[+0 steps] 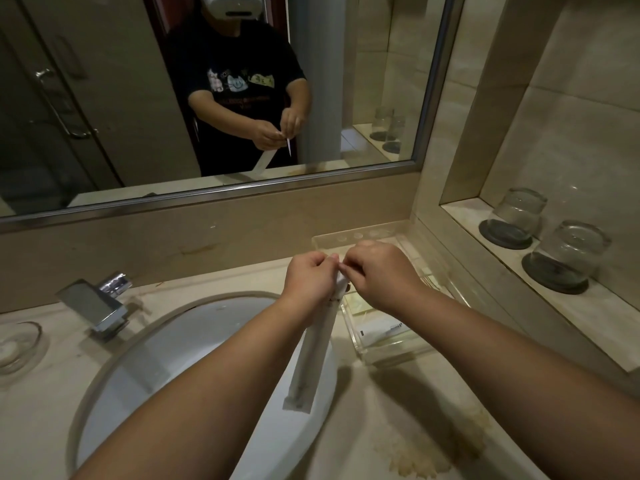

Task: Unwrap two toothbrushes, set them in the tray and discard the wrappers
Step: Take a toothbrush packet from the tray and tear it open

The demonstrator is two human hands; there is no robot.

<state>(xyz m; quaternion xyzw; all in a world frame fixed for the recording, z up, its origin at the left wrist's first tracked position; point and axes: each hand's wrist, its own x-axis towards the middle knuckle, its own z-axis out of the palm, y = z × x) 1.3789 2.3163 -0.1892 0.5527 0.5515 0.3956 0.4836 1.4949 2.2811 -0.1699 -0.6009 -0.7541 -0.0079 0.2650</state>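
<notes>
A long wrapped toothbrush point(311, 355) in a white paper-and-film wrapper hangs down over the sink's right rim. My left hand point(311, 278) pinches the wrapper's top end. My right hand point(375, 271) pinches the same top end from the other side, fingertips almost touching the left hand's. Behind and below my right hand stands the clear acrylic tray point(391, 355), with a second white packet point(379, 331) lying flat in its near part.
A white oval sink point(180, 344) with a chrome faucet point(95, 304) is at the left. A glass soap dish point(15, 344) sits at the far left. Two upturned glasses point(568, 252) stand on coasters in the right wall niche. A mirror runs along the back wall.
</notes>
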